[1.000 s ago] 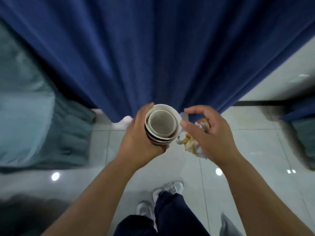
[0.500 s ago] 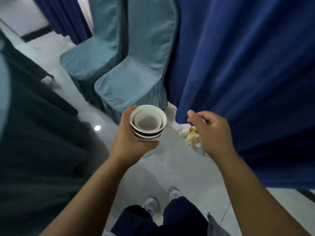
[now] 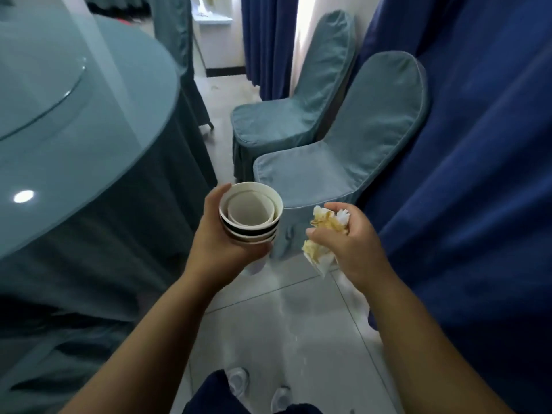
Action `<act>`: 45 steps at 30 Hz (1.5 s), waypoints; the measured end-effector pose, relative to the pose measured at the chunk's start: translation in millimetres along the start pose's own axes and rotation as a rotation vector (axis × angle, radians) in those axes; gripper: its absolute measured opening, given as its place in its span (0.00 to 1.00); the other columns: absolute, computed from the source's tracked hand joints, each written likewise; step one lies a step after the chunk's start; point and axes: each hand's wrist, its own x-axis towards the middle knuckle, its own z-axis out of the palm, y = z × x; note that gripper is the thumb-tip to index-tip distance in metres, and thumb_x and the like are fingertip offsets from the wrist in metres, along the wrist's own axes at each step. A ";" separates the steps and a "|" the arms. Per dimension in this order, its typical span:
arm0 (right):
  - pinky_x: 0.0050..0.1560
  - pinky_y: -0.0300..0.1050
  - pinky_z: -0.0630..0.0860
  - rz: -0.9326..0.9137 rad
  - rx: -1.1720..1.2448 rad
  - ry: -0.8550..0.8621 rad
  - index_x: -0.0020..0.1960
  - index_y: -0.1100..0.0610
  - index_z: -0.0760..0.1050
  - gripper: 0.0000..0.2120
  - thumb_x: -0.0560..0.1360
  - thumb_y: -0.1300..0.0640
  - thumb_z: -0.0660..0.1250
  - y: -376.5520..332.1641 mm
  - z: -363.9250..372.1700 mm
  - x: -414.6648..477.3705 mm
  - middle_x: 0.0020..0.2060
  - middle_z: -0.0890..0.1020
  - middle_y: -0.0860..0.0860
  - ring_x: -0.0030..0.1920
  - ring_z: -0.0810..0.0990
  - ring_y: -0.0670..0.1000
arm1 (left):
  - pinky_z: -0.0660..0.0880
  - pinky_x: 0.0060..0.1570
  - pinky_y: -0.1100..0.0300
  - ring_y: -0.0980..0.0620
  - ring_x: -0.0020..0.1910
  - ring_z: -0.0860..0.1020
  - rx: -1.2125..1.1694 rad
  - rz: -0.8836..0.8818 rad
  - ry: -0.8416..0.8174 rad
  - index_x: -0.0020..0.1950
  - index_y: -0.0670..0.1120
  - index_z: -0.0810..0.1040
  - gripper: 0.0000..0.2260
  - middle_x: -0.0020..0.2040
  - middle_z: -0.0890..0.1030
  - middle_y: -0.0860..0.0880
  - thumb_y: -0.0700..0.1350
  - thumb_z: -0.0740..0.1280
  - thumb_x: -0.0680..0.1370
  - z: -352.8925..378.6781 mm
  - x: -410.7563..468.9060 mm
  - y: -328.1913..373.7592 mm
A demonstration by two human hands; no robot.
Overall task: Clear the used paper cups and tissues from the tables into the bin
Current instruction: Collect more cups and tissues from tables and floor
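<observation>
Carrying step: left hand (image 3: 221,243) grips nested paper cups (image 3: 250,213), right hand (image 3: 349,243) clutches stained tissues (image 3: 324,225) (no bin visible); next, locate it.

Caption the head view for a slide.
Left hand holds stacked paper cups; right hand grips stained tissues beside a covered chair.

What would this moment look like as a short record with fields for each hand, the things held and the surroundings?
left hand: grips the stack of paper cups, nested, mouths up
right hand: grips the tissues, crumpled, stained yellow
bin: not in view
to the left: round table, glass top, dark cloth
ahead: near chair and far chair, both in grey-blue covers
to the right: blue curtain
progress: rubbish in hand, not yet binned
</observation>
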 end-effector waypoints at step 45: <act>0.30 0.49 0.79 -0.344 0.264 -0.805 0.45 0.50 0.77 0.12 0.70 0.66 0.73 -179.7 512.3 -58.5 0.33 0.81 0.45 0.34 0.80 0.47 | 0.73 0.53 0.65 0.64 0.53 0.77 0.258 -0.024 1.201 0.59 0.65 0.63 0.41 0.53 0.76 0.67 0.55 0.78 0.51 -503.6 -132.1 -5.6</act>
